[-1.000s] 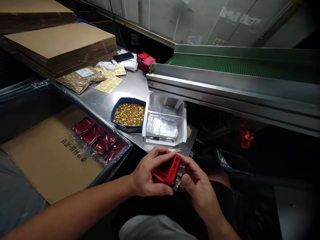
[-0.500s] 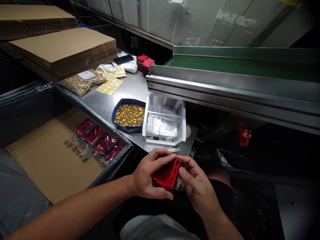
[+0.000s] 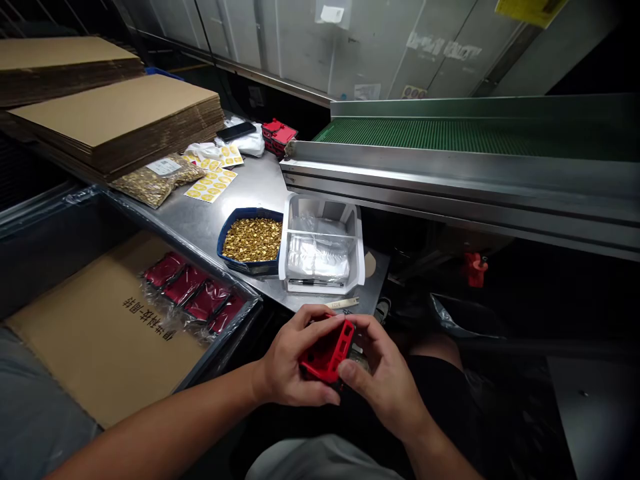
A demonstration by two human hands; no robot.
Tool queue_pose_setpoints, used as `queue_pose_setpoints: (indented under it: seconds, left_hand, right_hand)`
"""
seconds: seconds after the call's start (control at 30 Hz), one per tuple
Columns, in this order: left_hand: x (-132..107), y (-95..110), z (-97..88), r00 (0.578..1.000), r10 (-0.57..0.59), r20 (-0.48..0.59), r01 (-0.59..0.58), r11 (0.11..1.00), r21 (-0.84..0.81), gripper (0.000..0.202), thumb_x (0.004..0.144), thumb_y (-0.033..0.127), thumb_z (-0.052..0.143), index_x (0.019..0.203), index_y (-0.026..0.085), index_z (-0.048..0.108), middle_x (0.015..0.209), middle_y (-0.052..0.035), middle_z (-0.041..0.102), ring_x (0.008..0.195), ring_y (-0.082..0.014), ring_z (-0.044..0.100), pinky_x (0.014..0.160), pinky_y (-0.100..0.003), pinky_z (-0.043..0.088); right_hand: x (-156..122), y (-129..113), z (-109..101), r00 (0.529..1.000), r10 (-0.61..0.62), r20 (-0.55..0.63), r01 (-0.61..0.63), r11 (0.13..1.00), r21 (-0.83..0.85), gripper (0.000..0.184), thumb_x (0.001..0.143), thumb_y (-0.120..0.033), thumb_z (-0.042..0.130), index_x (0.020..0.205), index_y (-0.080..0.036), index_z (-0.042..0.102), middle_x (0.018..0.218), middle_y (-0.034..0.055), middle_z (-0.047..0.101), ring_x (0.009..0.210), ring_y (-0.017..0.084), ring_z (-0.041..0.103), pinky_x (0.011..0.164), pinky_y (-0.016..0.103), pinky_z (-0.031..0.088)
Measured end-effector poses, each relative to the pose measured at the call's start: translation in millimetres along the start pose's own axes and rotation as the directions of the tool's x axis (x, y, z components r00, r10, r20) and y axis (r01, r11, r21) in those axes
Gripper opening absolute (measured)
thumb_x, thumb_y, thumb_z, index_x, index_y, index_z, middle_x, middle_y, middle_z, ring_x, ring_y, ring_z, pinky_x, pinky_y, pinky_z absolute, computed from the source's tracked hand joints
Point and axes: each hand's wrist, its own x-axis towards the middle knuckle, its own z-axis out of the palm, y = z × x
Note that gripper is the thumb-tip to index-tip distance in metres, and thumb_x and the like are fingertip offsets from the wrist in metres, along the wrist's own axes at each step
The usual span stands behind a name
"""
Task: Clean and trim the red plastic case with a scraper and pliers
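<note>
Low in front of me, near my lap, my left hand (image 3: 295,357) is closed around a red plastic part (image 3: 327,357), a hollow piece with slots along its edge. From the right, my right hand (image 3: 383,373) grips the slotted edge, its thumb at the lower corner and its fingers along the top. Behind that edge, partly covered by the right fingers, shows a small clear bag (image 3: 361,359) whose contents I cannot make out. Just beyond the hands lies a flat pale strip (image 3: 343,303) at the table's edge.
A blue tray of small gold pieces (image 3: 253,240) stands beside a white bin (image 3: 285,257) with clear bags and a pen. To the left, a large box (image 3: 100,360) contains several wrapped dark red items (image 3: 203,297). Cardboard stacks (image 3: 125,107) and a green conveyor (image 3: 425,137) stand behind.
My right thumb has slid down to the lower corner of the red part. Both hands still hold it. The whole view has shifted slightly.
</note>
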Motion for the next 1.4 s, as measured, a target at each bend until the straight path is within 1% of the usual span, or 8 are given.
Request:
queue_pose_setpoints:
  seconds: [0.2,0.3,0.43,0.57,0.7,0.97,1.2,1.4]
  left_hand:
    - [-1,1,-2.3,1.000,-0.012,-0.021,0.012,1.000,-0.023,0.087,0.078,0.077,0.063,0.145,0.023,0.048,0.129,-0.0156,0.046,0.118,-0.0342,0.049,0.103,-0.046,0.044]
    - [2,3,-6.9,0.996,-0.050,-0.073,0.051,0.999,0.004,0.079,0.083,0.075,0.058,0.143,0.024,0.051,0.130,-0.0142,0.047,0.118,-0.0333,0.048,0.104,-0.045,0.041]
    - [5,3,-10.7,0.989,-0.091,-0.117,0.096,0.995,0.033,0.074,0.086,0.073,0.056,0.141,0.025,0.052,0.131,-0.0129,0.047,0.121,-0.0333,0.046,0.106,-0.044,0.037]
    - [4,2,-10.9,0.988,-0.098,-0.121,0.104,0.993,0.050,0.074,0.086,0.073,0.056,0.141,0.025,0.052,0.131,-0.0126,0.047,0.122,-0.0329,0.045,0.106,-0.044,0.036]
    - [3,0,-10.2,0.989,-0.084,-0.119,0.090,0.994,0.053,0.073,0.086,0.072,0.058,0.142,0.024,0.051,0.132,-0.0135,0.046,0.122,-0.0340,0.046,0.105,-0.045,0.038]
    - [3,1,-5.6,0.994,-0.027,-0.109,0.039,0.993,0.107,0.082,0.079,0.074,0.065,0.143,0.025,0.051,0.131,-0.0149,0.047,0.120,-0.0350,0.049,0.104,-0.048,0.044]
    - [-2,2,-2.0,0.993,0.100,-0.060,-0.087,0.978,0.189,0.093,0.074,0.069,0.074,0.148,0.022,0.044,0.134,-0.0170,0.043,0.122,-0.0360,0.049,0.105,-0.046,0.047]
    - [-4,7,2.7,0.983,0.185,-0.005,-0.178,0.953,0.246,0.100,0.066,0.054,0.086,0.150,0.022,0.040,0.135,-0.0173,0.044,0.126,-0.0375,0.048,0.111,-0.049,0.044]
  right_hand:
    - [27,30,-14,0.940,0.054,-0.337,-0.096,0.989,-0.109,0.058,0.091,-0.064,0.039,0.106,-0.013,0.063,0.102,0.0075,0.065,0.092,0.008,0.063,0.088,0.019,0.054]
    - [51,63,-35,0.896,0.026,-0.444,-0.138,0.965,-0.222,0.057,0.087,-0.063,0.048,0.109,-0.012,0.061,0.103,0.0092,0.064,0.094,0.012,0.062,0.089,0.027,0.053]
    - [60,91,-48,0.917,-0.056,-0.394,-0.136,0.886,-0.443,0.052,0.074,-0.052,0.068,0.114,-0.019,0.063,0.113,0.0083,0.059,0.109,0.019,0.054,0.102,0.039,0.046]
    - [53,100,-40,0.924,-0.117,-0.363,-0.135,0.790,-0.598,0.046,0.074,-0.046,0.068,0.111,-0.019,0.063,0.114,0.0089,0.055,0.114,0.023,0.047,0.104,0.043,0.038]
    - [43,105,-37,0.929,-0.159,-0.335,-0.106,0.752,-0.651,0.029,0.084,-0.042,0.058,0.095,-0.017,0.066,0.101,0.0079,0.057,0.103,0.018,0.048,0.097,0.037,0.038]
    - [28,113,-44,0.935,-0.218,-0.279,-0.009,0.773,-0.634,0.030,0.085,-0.048,0.059,0.097,-0.023,0.069,0.110,0.0036,0.060,0.110,0.016,0.050,0.101,0.035,0.040]
    - [10,63,-45,0.937,-0.184,-0.298,0.019,0.875,-0.483,0.037,0.092,-0.051,0.049,0.106,-0.021,0.065,0.103,0.0028,0.060,0.091,0.003,0.058,0.077,0.013,0.050]
    - [-8,-9,-37,0.931,-0.083,-0.356,0.035,0.990,-0.138,0.055,0.077,-0.048,0.072,0.122,-0.021,0.056,0.091,0.0026,0.062,0.073,0.001,0.060,0.064,0.007,0.053]
